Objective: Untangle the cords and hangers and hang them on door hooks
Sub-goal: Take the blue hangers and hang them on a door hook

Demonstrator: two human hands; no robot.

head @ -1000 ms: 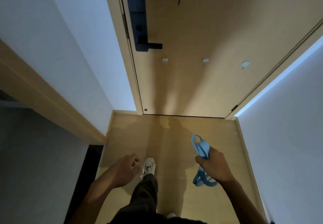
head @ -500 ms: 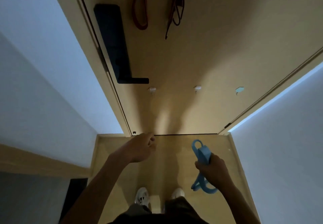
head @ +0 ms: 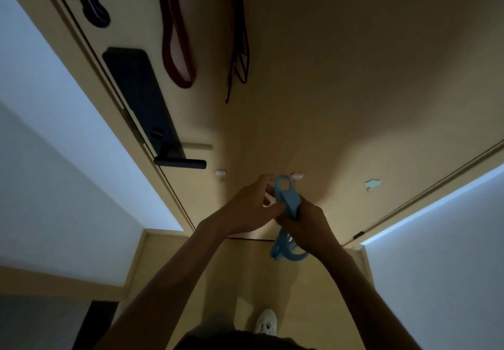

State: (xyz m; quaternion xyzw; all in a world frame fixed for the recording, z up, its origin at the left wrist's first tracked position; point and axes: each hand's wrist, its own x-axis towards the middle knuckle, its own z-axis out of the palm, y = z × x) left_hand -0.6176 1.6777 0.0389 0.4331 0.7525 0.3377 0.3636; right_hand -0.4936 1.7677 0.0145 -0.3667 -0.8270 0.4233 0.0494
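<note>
The right hand (head: 305, 221) is clamped round the middle of the blue band (head: 289, 202), fingers curled over the bunched folds; the left hand (head: 251, 207) meets it from the other side, thumb against the band and fingertips curled at the edge of the upper loop, which it seems to pinch, though the dim light blurs the contact. The band is held in the air in front of the lower part of the door (head: 354, 76); one loop stands above the fists and several tangled loops (head: 283, 251) dangle below the right wrist, over the floor (head: 218, 281).

The main risk, as I judge it, is pulling the upper loop while the lower coils are crossed; that would tighten the snarl rather than free it. A loose right grip could let the whole bundle slide out and drop to the floor near the shoe (head: 266, 322).

Just behind the loop sits a small white hook (head: 297, 176); a second white hook (head: 220, 173) lies to its left and a blue hook (head: 371, 184) further right; all look small, so a folded or doubled band may slip off, or a hard tug may pull the hook loose. Higher on the door hang a red band (head: 177, 57) and a dark cord (head: 240, 60); reaching up there with trailing loops could snag them, or catch the door handle (head: 180, 162).
</note>
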